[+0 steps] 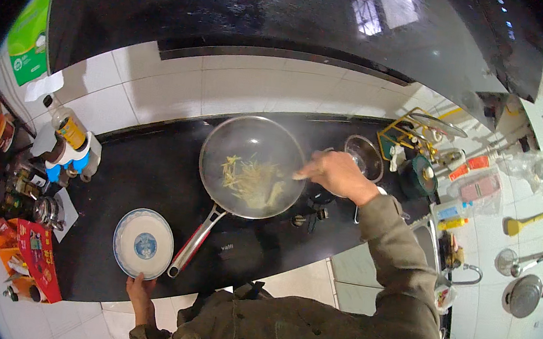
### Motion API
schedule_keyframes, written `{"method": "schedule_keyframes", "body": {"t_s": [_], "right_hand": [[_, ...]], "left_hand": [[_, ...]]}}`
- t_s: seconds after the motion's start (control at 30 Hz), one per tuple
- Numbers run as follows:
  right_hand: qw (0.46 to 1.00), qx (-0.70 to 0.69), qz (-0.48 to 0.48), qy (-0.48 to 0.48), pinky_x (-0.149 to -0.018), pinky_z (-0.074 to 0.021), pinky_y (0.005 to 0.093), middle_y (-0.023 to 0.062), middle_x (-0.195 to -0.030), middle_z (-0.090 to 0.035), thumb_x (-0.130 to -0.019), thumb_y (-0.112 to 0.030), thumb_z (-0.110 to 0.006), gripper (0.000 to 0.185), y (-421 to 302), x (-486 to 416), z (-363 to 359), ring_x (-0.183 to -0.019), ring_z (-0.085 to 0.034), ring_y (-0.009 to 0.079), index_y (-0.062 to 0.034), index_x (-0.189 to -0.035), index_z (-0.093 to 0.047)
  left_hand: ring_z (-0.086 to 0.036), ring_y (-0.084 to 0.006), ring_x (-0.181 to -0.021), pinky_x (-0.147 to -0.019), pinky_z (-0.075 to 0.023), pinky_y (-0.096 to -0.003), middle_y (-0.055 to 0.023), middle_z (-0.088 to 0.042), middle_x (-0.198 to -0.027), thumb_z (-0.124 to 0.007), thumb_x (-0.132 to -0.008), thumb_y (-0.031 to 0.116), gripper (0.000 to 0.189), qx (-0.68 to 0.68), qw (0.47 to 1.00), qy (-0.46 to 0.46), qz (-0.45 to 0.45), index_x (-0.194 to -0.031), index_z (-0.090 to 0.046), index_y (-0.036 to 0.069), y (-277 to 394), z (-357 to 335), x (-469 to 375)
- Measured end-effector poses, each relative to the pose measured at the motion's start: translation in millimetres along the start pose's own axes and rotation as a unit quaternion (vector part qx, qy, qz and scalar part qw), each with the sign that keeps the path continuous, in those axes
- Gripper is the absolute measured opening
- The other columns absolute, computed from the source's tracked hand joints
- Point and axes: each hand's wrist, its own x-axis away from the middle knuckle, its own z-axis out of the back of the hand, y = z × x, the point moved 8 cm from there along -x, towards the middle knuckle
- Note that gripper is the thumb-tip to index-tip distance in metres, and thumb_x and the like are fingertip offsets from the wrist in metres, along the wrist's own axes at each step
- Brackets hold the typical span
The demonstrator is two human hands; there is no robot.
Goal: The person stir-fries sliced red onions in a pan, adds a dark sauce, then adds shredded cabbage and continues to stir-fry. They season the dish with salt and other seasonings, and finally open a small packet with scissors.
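Note:
My left hand (pixel 141 293) grips the near rim of a white plate (pixel 159 224) with a blue pattern at its centre and around its edge. The thumb lies on top of the rim, and the plate shows no food. To its right, a deep frying pan (pixel 224 139) holds pale yellow-green shredded food (pixel 250 179), with haze over it. The pan's red and metal handle (pixel 195 246) points toward me. Over the pan's right rim is my right hand (pixel 334 172), fingers bent and pointing left. Whether they hold a thin utensil is unclear.
On the left stand a bottle with a yellow label (pixel 72 129), seasoning containers (pixel 84 160) and a red package (pixel 38 256). A glass bowl (pixel 364 155), a yellow rack (pixel 406 129) and a sink (pixel 426 242) are on the right. The dark range hood (pixel 269 13) hangs above.

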Motion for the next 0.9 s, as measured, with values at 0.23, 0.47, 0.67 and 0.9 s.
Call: {"method": "schedule_keyframes", "body": {"t_s": [0.23,0.47,0.67,0.9], "right_hand": [[0.986,0.055,-0.150,0.039,-0.072,-0.0559,0.0419,0.0026,-0.101,-0.073,-0.086,-0.017,-0.068,0.030,13.1,40.4,-76.6,-0.086,-0.068,0.0315,-0.0283,-0.112,-0.076],[0.943,0.030,-0.269,0.195,-0.067,-0.0546,0.0486,0.0126,-0.091,-0.069,-0.085,-0.015,-0.067,0.032,3.5,-0.9,-100.8,-0.079,-0.068,0.0355,-0.0222,-0.115,-0.072],[0.962,0.033,-0.222,0.156,-0.066,-0.0549,0.0454,0.0116,-0.092,-0.066,-0.084,-0.014,-0.067,0.035,-26.5,28.9,-93.4,-0.077,-0.068,0.0335,-0.0280,-0.115,-0.074],[0.953,0.018,-0.266,0.146,-0.061,-0.0555,0.0449,0.0120,-0.093,-0.064,-0.083,-0.009,-0.066,0.040,-40.6,112.9,-97.6,-0.072,-0.068,0.0321,-0.0215,-0.120,-0.070]], "left_hand": [[-0.072,-0.0256,-0.086,-0.071,-0.0611,-0.0355,-0.0138,-0.066,-0.114,-0.059,-0.095,0.012,0.034,-0.006,0.999,-0.037,0.000,-0.127,-0.052,0.000,-18.3,5.1,-33.0],[-0.071,-0.0270,-0.094,-0.076,-0.0605,-0.0351,-0.0165,-0.065,-0.118,-0.057,-0.097,0.010,0.038,-0.038,0.998,-0.050,0.021,-0.132,-0.048,-0.001,-31.3,-3.1,-47.0],[-0.070,-0.0262,-0.091,-0.074,-0.0595,-0.0351,-0.0143,-0.065,-0.117,-0.058,-0.097,0.010,0.037,-0.045,0.995,-0.081,0.020,-0.131,-0.048,0.001,-37.6,-17.5,-55.7],[-0.066,-0.0250,-0.093,-0.075,-0.0564,-0.0366,-0.0157,-0.064,-0.114,-0.060,-0.100,0.017,0.038,-0.039,0.994,-0.096,0.016,-0.130,-0.048,-0.002,-71.0,-8.5,-85.3]]}}
